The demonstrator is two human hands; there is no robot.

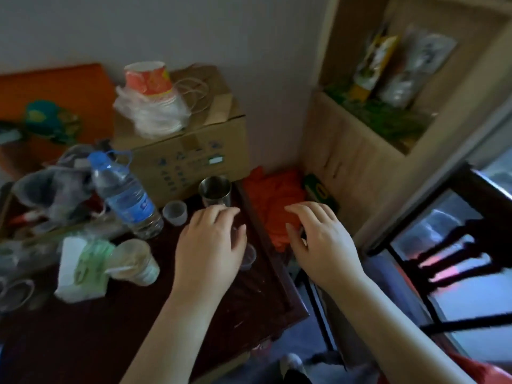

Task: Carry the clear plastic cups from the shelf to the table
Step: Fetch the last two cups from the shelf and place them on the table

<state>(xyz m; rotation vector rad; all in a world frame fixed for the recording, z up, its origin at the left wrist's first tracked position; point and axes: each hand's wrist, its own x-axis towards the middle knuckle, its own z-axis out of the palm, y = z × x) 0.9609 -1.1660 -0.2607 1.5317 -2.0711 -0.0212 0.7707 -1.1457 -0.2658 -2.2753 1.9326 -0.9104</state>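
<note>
The left hand (210, 242) hovers palm-down over the dark wooden table (138, 328), fingers curled over a small clear plastic cup (248, 257) that peeks out at its right edge; whether it grips the cup I cannot tell. The right hand (318, 239) spreads loosely open, holding nothing, above an orange cloth (273, 195) just off the table's right edge. Another small clear plastic cup (174, 213) stands on the table beyond the left hand, beside a steel mug (215, 191).

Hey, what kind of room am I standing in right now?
Probably a lived-in home room, not a workshop: a cluttered dark wooden table, a cardboard box against the wall, and a wooden shelf unit holding packaged goods.
</note>
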